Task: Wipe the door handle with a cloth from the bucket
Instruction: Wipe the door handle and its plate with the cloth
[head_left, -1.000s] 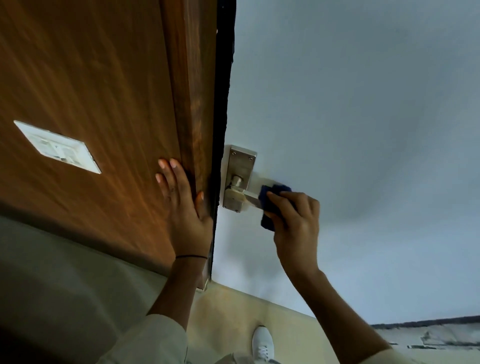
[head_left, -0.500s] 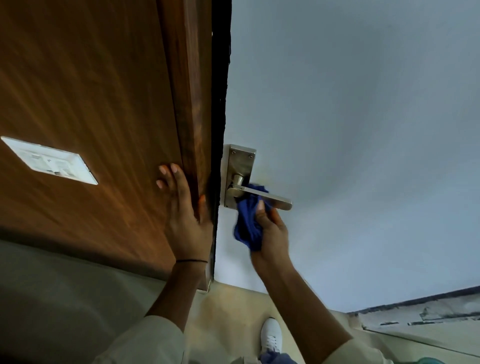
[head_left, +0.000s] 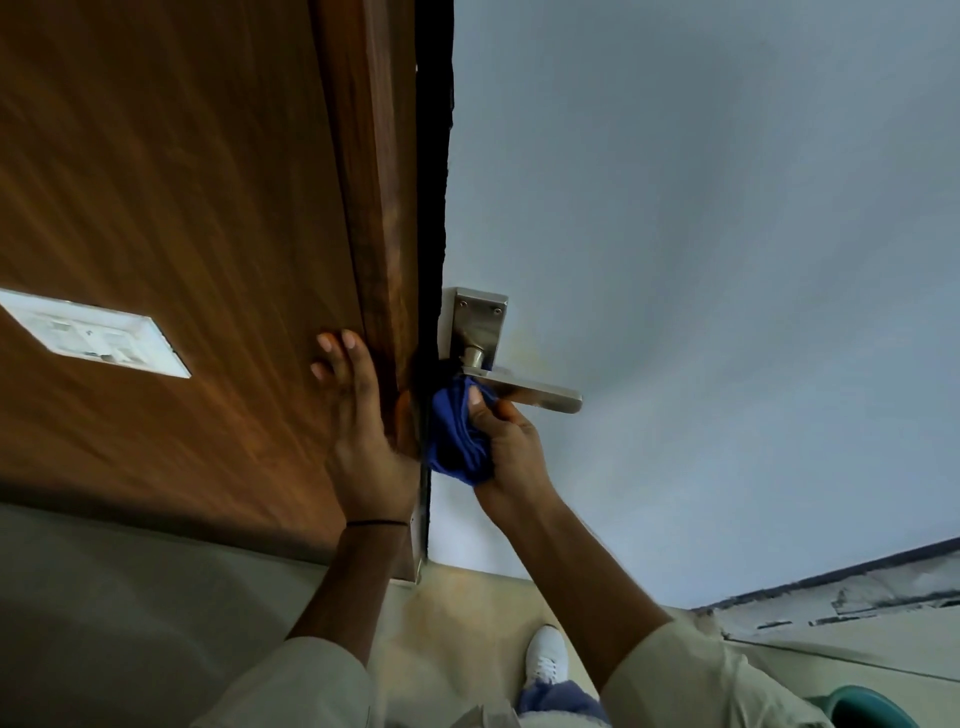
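Indoor doorway, likely in a home or an office; too little shown to tell which. Pale blue door (head_left: 701, 260) with a metal lever handle (head_left: 524, 389), beside a dark wood-panelled wall (head_left: 171, 208) holding a white switch plate (head_left: 98, 338). Beige floor (head_left: 457, 623) below, a teal bucket rim (head_left: 867, 706) at the bottom right corner.

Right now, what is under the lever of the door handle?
The blue cloth, bunched in the right hand, sits under the lever near its pivot. The lever's underside there is covered; its outer end is bare.
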